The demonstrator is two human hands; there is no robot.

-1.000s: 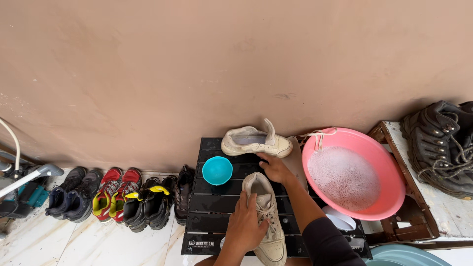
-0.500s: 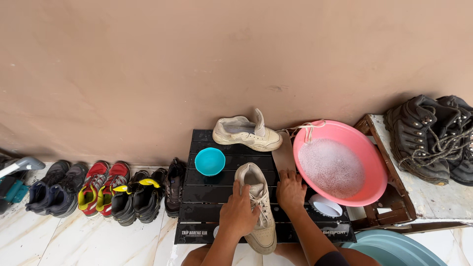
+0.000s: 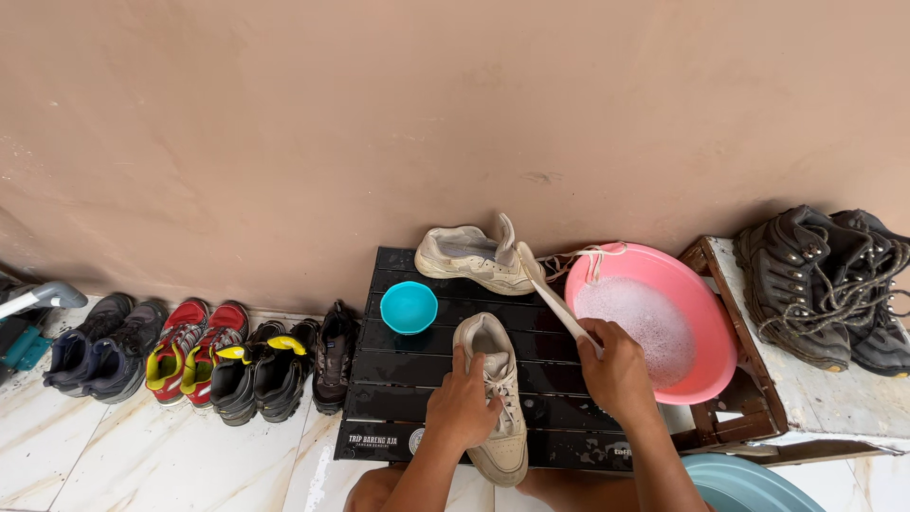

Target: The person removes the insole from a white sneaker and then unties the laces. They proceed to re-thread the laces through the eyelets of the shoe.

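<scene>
1. Landmark: black slatted table (image 3: 398,379), set against the tan wall (image 3: 455,123), seen from above.
2. Left hand (image 3: 463,406): on the table's near half, fingers closed over the laced middle of a beige sneaker (image 3: 495,398), pinning it to the slats.
3. That sneaker lies lengthwise near the table's middle, heel opening toward the wall, toe at the near edge and slightly over it.
4. Right hand (image 3: 618,372): over the table's right edge, fist clamped on the handle of a white brush (image 3: 550,299).
5. Brush shaft runs diagonally from the fist toward the table's back right corner; its far end sits by the heel of the second sneaker. Bristle end hard to make out.
6. Second beige sneaker (image 3: 469,256): on its side along the table's back edge, tongue sticking up, laces trailing right toward the basin.
7. Small teal bowl (image 3: 409,307): on the table, left of centre, just left of the held sneaker's heel, apart from it.
8. Pink basin (image 3: 706,313) with sudsy water: just right of the table, resting in a wooden crate (image 3: 735,427).
9. Dark hiking boots (image 3: 825,280): further right of the table, past the basin, on a white board.
10. Row of shoes (image 3: 204,358) on the tiled floor left of the table, toes pointing away from the wall; the nearest black one touches the table's left side.
11. Light blue tub rim (image 3: 744,484): at the table's near right, bottom of frame.
</scene>
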